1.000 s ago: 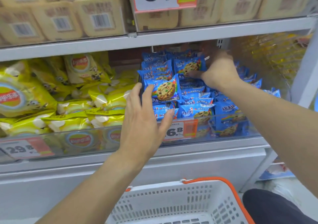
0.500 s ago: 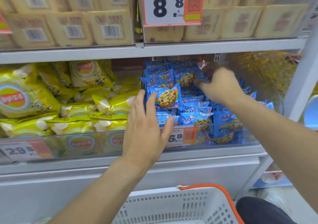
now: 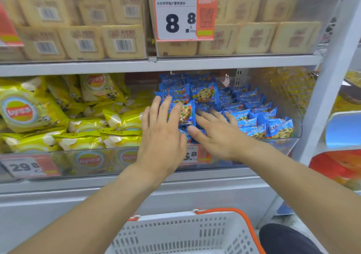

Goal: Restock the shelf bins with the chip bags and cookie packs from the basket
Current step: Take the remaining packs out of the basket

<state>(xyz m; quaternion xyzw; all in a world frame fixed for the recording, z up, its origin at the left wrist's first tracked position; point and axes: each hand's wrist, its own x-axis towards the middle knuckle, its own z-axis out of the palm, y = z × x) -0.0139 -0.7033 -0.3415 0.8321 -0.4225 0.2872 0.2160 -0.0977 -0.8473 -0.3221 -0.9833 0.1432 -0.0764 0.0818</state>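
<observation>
Two bare forearms are extended over a white basket (image 3: 181,232) with an orange handle (image 3: 248,228), seen at the lower edge; its contents cannot be made out. A dark-clad knee (image 3: 287,240) is visible to its right.

Beyond the basket, the left hand (image 3: 162,136) is held flat with fingers spread wide, its fingertips laid against an upright blue cookie pack (image 3: 184,113) at the left side of the cookie bin (image 3: 293,136). The right hand (image 3: 216,134) is likewise opened wide, palm down, just beside the left hand and over the front packs; nothing is gripped by either hand. Whether the right palm touches the packs cannot be told.

The clear bin is filled with blue cookie packs (image 3: 254,113), and a partly hidden price label (image 3: 192,154) is fixed to its front. In the adjoining bin to the left, yellow chip bags (image 3: 84,125) are piled behind a label reading 29.8 (image 3: 25,167).

Farthest away, on the upper shelf (image 3: 175,64), beige wrapped packs (image 3: 84,41) are stacked in clear bins, and a tag printed 8.8 (image 3: 183,17) is displayed.
</observation>
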